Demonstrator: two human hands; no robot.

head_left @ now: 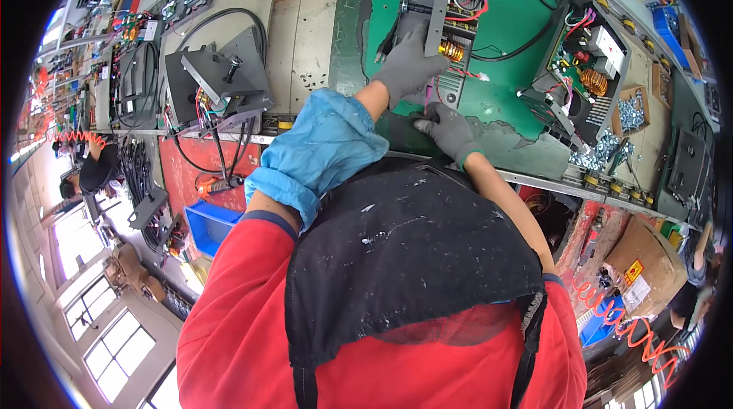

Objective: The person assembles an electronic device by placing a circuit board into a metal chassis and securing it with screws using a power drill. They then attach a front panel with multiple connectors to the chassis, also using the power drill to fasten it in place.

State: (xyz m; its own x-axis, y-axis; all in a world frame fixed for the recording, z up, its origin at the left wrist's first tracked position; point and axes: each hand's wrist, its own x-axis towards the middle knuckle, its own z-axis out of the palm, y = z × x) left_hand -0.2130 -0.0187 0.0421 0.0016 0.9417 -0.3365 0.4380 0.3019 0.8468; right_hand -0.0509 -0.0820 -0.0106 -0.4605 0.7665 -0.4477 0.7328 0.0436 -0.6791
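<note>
- Working over the green bench (508,148), probably best by leaving the weight resting on that surface rather than lifting.
- Facing the open electronics unit (467,32) lying on the bench straight ahead, pointing lengthwise away and exposing its inner parts toward the right; likely calling for steadying against sliding or turning.
- Watching the black cable (527,41) looping on the right, ideally steering clear of snagging it.
- Laying the left grip (411,67) over the unit's near left part; not showing enough underneath to tell whether holding anything.
- Curling the right grip (447,131) fairly narrow at the unit's near end; again, not able to tell what is being held.
- Crossing the near end of the metal strip (439,12) with the left grip, preferably pressing evenly without bending it.
- Sparing the copper coil (452,51) just beside the left fingertips from knocks.
- Minding the small white connector (483,77), avoiding tugging its thin leads.
</note>
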